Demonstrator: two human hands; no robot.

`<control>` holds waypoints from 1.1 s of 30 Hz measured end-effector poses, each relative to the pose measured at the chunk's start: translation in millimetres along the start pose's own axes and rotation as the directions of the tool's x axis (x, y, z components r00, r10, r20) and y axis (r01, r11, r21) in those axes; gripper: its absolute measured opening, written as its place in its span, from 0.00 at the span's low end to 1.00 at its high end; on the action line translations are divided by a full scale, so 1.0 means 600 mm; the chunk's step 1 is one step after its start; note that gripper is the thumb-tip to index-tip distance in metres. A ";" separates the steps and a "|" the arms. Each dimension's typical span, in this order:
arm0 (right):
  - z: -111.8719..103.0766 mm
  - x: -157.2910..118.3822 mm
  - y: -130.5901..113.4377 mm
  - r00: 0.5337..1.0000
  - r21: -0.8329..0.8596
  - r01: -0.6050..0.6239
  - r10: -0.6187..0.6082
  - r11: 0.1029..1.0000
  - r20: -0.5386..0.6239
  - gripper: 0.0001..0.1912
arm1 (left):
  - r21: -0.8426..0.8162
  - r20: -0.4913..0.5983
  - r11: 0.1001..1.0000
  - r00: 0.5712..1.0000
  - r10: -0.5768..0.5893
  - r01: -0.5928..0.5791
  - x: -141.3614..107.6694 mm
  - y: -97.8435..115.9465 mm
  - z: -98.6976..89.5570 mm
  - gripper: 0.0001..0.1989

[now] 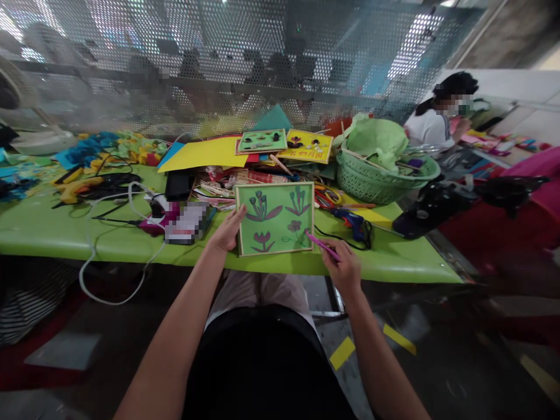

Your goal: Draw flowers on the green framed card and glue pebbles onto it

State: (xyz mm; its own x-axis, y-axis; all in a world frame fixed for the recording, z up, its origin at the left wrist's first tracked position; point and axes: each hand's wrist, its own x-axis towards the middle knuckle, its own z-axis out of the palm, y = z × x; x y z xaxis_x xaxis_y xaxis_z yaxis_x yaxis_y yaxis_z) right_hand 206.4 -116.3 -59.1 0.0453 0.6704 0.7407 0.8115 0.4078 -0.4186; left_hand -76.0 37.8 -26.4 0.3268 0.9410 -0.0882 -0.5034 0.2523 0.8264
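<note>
A green picture (277, 217) with a pale frame stands tilted up at the table's front edge, showing several purple and dark flowers. My left hand (228, 229) grips its left side, the thumb over the front. In my right hand (344, 265) is a pink pen (324, 245), pinched between the fingers. Its tip meets the picture near the lower right flower, beside the frame's right edge. Whether the tip touches the surface I cannot tell.
On the green table (39, 230) lie a blue glue gun (352, 224), a yellow glue gun (81, 189), a phone (188, 223) and a white cable (90, 256). Behind are a green basket (371, 178) and yellow sheets (210, 153). A person (437, 119) sits at the right.
</note>
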 end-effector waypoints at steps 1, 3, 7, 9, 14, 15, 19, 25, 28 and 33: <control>0.000 0.000 0.000 1.000 0.002 -0.001 0.001 1.000 0.001 0.08 | 0.001 -0.006 1.000 1.000 0.000 0.000 0.000 0.000 0.000 0.19; 0.001 -0.001 0.001 1.000 0.003 -0.003 0.003 1.000 0.002 0.08 | 0.003 -0.017 1.000 1.000 -0.002 0.002 0.000 0.000 -0.001 0.20; 0.003 -0.003 0.004 1.000 -0.002 -0.012 0.012 1.000 -0.009 0.08 | 0.006 -0.036 1.000 0.999 -0.002 0.002 0.003 -0.001 -0.002 0.23; 0.003 -0.004 0.005 1.000 -0.002 -0.015 0.014 1.000 -0.018 0.09 | 0.005 -0.045 1.000 0.999 0.002 -0.002 0.003 -0.001 -0.002 0.23; 0.002 -0.008 0.008 1.000 0.008 -0.010 0.010 1.000 -0.023 0.09 | 0.000 -0.045 1.000 0.999 -0.003 0.003 0.002 0.000 0.000 0.22; 0.002 -0.008 0.008 1.000 0.010 -0.010 0.010 1.000 -0.021 0.08 | -0.001 -0.045 1.000 0.999 -0.005 0.005 0.002 0.000 0.000 0.22; -0.001 -0.009 0.008 1.000 0.012 -0.012 0.013 1.000 -0.020 0.08 | -0.005 -0.045 1.000 0.999 -0.007 0.007 0.002 0.000 0.000 0.22; 0.000 -0.007 0.006 1.000 -0.005 -0.009 0.009 1.000 -0.020 0.08 | -0.013 -0.042 1.000 0.999 -0.004 0.003 0.001 0.000 0.001 0.19; -0.001 -0.006 0.005 1.000 -0.016 -0.014 0.014 1.000 -0.021 0.08 | -0.014 -0.033 1.000 0.999 -0.003 0.002 0.001 0.001 0.003 0.17; -0.002 -0.004 0.003 0.999 -0.038 -0.021 0.019 0.999 -0.047 0.08 | -0.014 -0.014 1.000 1.000 -0.004 0.004 0.000 0.001 0.003 0.18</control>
State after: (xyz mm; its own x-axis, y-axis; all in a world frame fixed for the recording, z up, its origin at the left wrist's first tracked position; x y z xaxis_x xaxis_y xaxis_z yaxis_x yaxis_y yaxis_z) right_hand 208.5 -117.7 -61.0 0.0877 0.6483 0.7564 0.8322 0.3696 -0.4133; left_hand -74.7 37.6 -24.6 0.3173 0.9431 -0.0995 -0.5134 0.2590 0.8182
